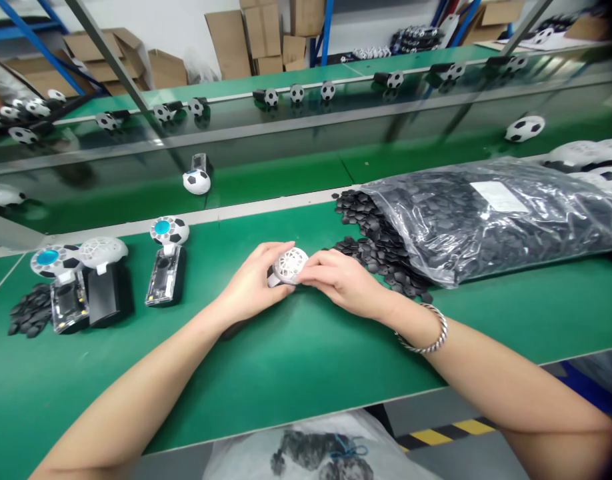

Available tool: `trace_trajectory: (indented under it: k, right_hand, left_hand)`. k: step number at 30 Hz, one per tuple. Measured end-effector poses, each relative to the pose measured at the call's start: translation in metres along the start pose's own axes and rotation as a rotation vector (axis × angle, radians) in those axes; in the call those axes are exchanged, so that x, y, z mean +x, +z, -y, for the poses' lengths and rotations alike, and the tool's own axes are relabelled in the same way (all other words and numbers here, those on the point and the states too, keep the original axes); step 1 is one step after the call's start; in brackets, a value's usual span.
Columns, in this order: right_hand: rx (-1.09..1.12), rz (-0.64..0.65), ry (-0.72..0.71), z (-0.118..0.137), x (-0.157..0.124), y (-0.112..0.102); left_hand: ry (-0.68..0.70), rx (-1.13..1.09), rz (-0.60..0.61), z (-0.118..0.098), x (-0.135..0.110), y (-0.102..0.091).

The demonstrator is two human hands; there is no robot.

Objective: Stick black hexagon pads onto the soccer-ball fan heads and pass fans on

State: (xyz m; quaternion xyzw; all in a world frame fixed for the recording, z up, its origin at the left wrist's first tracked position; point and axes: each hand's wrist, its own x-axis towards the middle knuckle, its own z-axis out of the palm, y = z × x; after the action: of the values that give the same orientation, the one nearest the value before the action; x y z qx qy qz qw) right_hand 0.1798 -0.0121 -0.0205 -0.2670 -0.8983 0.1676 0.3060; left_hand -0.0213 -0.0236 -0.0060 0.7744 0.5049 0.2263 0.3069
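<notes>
Near the middle of the green table, my left hand (259,277) is wrapped round a white football-shaped dome (290,265) with an openwork face turned up. My right hand (343,280) has its fingertips pinched together against the dome's right edge; whatever they may hold is hidden. Just beyond my right hand, small flat black pieces (386,257) spill out of a clear plastic bag (451,227). A dark part shows under my left wrist, mostly covered.
On the left stand football-headed devices with dark bodies (165,277) beside a small pile of black pieces (31,312). Behind, a conveyor belt (286,160) carries a football device (197,180) and a football shell (525,129). More devices line the ledge beyond. A plastic bag (306,453) lies below the table edge.
</notes>
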Motion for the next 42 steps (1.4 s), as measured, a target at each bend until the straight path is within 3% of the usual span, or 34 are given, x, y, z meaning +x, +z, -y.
trace_trajectory:
  k: [4,10,14,23,30,36,42]
  right_hand:
    - [-0.027,-0.058,0.001,-0.001,0.001,0.007]
    - [0.187,-0.171,0.193,-0.004,0.004,0.009]
    - [0.347,-0.125,0.265,-0.006,0.005,0.013]
    - [0.349,-0.160,0.313,-0.008,0.001,0.020]
    - [0.474,-0.061,0.344,-0.016,0.006,0.012]
    - [0.370,-0.008,0.335,-0.015,0.006,0.011]
    - [0.400,-0.009,0.341,-0.014,0.006,0.010]
  left_hand:
    - [-0.017,-0.026,-0.024,-0.001,0.002,0.000]
    - [-0.021,-0.050,-0.036,-0.001,0.002,0.001]
    - [-0.036,-0.069,-0.039,-0.002,0.001,0.000]
    - [0.013,-0.041,-0.066,-0.001,0.001,0.003]
    - [0.033,0.000,-0.081,0.001,0.000,0.005]
    - [0.001,0.028,-0.053,0.006,0.000,0.003]
    - [0.040,-0.003,-0.032,0.008,0.001,0.002]
